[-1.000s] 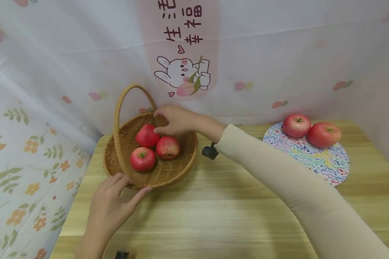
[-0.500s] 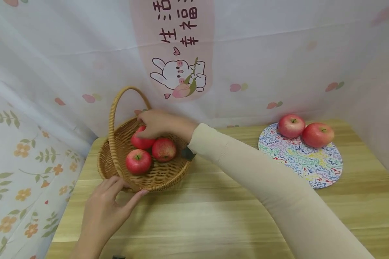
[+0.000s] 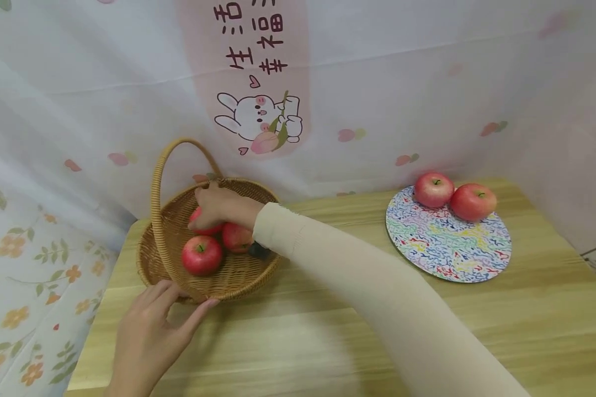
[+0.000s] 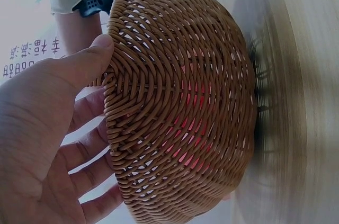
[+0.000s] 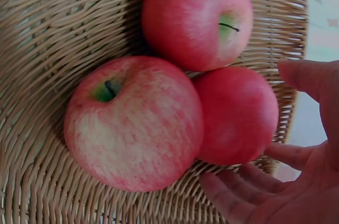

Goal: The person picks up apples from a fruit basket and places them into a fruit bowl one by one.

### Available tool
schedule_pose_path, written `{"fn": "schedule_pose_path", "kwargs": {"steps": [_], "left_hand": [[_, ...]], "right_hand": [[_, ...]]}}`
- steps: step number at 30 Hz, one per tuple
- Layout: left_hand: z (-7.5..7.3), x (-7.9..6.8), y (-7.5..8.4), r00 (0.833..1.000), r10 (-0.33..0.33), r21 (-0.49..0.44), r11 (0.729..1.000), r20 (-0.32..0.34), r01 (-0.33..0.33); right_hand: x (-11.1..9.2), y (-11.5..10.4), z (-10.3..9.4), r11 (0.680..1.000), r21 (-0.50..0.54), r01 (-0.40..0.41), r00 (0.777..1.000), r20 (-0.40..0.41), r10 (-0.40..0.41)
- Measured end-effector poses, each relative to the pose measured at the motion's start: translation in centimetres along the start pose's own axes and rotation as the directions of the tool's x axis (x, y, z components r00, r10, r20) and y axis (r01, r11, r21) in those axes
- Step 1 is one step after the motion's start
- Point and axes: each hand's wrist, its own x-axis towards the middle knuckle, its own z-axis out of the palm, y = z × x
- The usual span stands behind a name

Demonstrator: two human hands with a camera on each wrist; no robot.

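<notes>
A wicker basket (image 3: 250,278) with a tall handle holds three red apples. My left hand (image 3: 146,331) pinches its near rim at the foot of the handle; in the left wrist view the thumb (image 4: 87,65) lies over the rim, fingers behind. My right hand (image 3: 223,207) reaches into the basket over the far apple (image 5: 241,115). Its fingers (image 5: 228,197) lie beside that apple with the thumb spread apart from it; firm contact cannot be seen. The front apple (image 3: 202,255) and the larger streaked apple (image 5: 135,123) sit against the far one.
Two more apples (image 3: 473,202) stand at the back of a round, colourfully patterned mat (image 3: 442,248) on the right of the wooden table (image 3: 288,336). A printed curtain (image 3: 367,82) hangs close behind the table. A dark band (image 4: 95,4) circles my right wrist.
My right hand has moved left and down from the basket's back rim to the far apple. My left hand keeps its hold on the rim. The head view has shifted slightly.
</notes>
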Motion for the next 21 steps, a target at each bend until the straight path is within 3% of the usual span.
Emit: {"fn": "schedule_pose_path", "kwargs": {"steps": [4, 14, 21], "left_hand": [[-0.1, 0.1, -0.1, 1.0, 0.014, 0.005, 1.0, 0.011, -0.014], [-0.6, 0.2, 0.3, 0.999, -0.01, 0.046, 0.999, 0.031, 0.008], [-0.3, 0.3, 0.3, 1.0, -0.012, 0.044, 0.999, 0.02, 0.011]], "right_hand": [[0.4, -0.1, 0.5, 0.999, -0.005, -0.04, 0.999, 0.001, 0.04], [0.4, 0.6, 1.8, 0.992, 0.124, -0.033, 0.999, -0.027, 0.037], [0.8, 0.7, 2.4, 0.996, 0.069, -0.048, 0.993, -0.106, 0.055]]}}
